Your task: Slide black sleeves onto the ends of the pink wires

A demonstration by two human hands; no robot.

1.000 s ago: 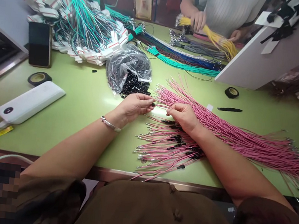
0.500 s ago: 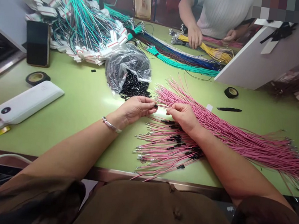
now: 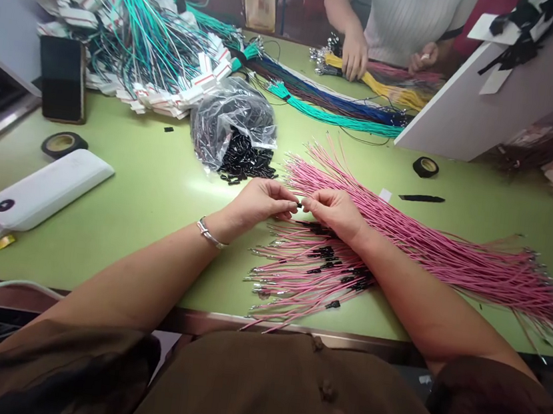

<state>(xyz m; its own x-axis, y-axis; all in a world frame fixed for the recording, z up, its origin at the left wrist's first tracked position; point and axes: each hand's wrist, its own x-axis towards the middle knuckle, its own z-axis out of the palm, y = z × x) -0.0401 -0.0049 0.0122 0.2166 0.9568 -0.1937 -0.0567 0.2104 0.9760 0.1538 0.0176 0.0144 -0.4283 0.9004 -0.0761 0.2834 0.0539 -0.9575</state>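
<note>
Between my two hands, at the fingertips, is a small black sleeve (image 3: 299,204). My left hand (image 3: 263,204) pinches it from the left. My right hand (image 3: 332,212) is closed in a pinch right beside it, on a pink wire that my fingers mostly hide. Under and behind my right hand lies a large bundle of pink wires (image 3: 418,244) with metal terminals at its ends. Nearer to me, pink wires with black sleeves (image 3: 324,252) on them are spread out. A plastic bag (image 3: 231,117) spills a pile of loose black sleeves (image 3: 250,157) beyond my left hand.
At left are a white power bank (image 3: 49,189), a tape roll (image 3: 65,144) and a phone (image 3: 61,80). Another tape roll (image 3: 425,167) and a black strip (image 3: 421,198) lie at right. Across the table, a co-worker's hand (image 3: 355,55) touches yellow wires (image 3: 391,92) beside a white panel (image 3: 491,99).
My left hand has moved right with the black sleeve, up to the fingertips of my right hand. The gap between my hands has closed. The view has shifted slightly.
</note>
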